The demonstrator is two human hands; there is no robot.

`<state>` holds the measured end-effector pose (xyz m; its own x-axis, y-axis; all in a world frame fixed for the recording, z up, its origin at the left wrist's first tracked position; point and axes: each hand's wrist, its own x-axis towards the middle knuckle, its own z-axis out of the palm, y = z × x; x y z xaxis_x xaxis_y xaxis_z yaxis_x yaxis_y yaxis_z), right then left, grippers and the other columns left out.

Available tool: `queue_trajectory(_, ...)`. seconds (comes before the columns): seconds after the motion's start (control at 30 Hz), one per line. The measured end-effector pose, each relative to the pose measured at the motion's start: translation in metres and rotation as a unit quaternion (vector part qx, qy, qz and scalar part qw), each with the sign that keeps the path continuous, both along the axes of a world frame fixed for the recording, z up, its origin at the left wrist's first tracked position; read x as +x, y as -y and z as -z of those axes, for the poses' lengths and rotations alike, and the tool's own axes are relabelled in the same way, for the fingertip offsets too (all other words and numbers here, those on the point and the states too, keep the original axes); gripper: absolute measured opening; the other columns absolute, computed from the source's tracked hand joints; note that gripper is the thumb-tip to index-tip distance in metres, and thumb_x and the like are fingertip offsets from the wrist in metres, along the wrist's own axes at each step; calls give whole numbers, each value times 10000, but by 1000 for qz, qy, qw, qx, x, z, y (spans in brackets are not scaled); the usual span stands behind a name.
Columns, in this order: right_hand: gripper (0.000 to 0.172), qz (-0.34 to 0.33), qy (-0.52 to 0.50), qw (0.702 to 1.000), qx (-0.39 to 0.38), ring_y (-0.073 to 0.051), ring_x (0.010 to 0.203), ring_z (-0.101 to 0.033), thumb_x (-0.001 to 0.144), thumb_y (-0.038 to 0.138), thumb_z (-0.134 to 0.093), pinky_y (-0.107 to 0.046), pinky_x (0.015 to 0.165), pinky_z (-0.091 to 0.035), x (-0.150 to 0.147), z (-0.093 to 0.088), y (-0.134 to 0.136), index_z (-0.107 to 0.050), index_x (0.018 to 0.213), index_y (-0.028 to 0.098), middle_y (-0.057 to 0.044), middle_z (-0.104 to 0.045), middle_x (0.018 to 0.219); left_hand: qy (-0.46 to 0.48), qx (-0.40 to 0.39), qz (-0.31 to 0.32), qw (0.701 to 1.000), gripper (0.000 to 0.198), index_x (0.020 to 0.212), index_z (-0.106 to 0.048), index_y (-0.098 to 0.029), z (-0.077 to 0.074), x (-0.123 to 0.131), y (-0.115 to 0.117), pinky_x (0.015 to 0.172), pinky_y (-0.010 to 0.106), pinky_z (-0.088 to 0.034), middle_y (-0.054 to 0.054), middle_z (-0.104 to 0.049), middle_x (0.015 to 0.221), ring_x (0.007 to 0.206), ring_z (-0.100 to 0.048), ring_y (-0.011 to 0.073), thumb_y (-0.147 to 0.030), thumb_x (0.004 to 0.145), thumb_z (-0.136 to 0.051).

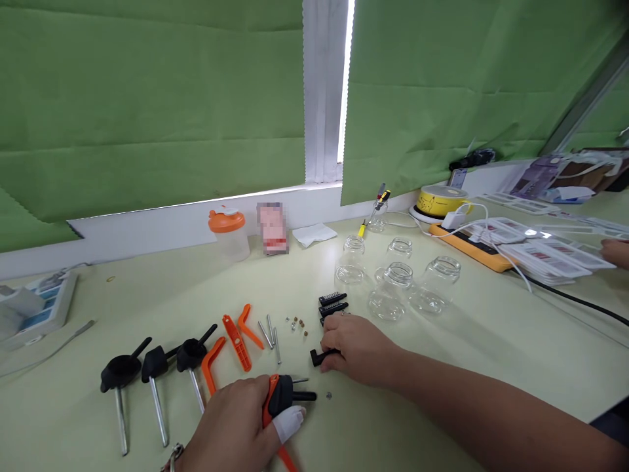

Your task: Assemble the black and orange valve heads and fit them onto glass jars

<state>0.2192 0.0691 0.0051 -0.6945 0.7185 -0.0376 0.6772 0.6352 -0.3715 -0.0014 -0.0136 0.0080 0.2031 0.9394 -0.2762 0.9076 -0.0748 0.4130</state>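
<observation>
My left hand (236,426) is closed around a black and orange clamp body (281,394) near the table's front edge; a white wrap covers one finger. My right hand (356,346) rests on the table just to the right, its fingers pinched on a small black clamp part (319,357). Behind it lie a few ribbed black jaw pieces (333,303). To the left lie three black clamp heads on metal bars (157,367), loose orange levers (236,341), metal pins (269,334) and several tiny nuts (297,322).
Several empty glass jars (400,285) stand right behind my right hand. An orange-lidded cup (228,233), a tissue (314,234), a screwdriver (374,208), a yellow tape roll (441,200), a power strip with cables (466,244) and white trays (540,252) line the back. Another person's hand (615,252) shows far right.
</observation>
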Motion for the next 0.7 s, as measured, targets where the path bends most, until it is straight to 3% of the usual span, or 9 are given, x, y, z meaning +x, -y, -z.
queue_trajectory(0.47,94,62,20,998,23,-183,864,-580,848,224,-605,-272,666,-368,3,6,-9,-683,840,173,-45,-632,919,-12,-4,-5,1000,413,695,-513,-204,-3,2,0,562,277,-308,42,-631,717,649,-563,212,-590,823,-438)
queue_trajectory(0.7,71,91,30,995,26,-194,856,-577,822,223,-625,-273,658,-362,8,-3,-9,-674,833,173,-49,-633,916,-9,-1,-8,1000,441,686,-506,-204,-2,1,2,548,275,-300,34,-622,698,632,-556,203,-615,825,-423)
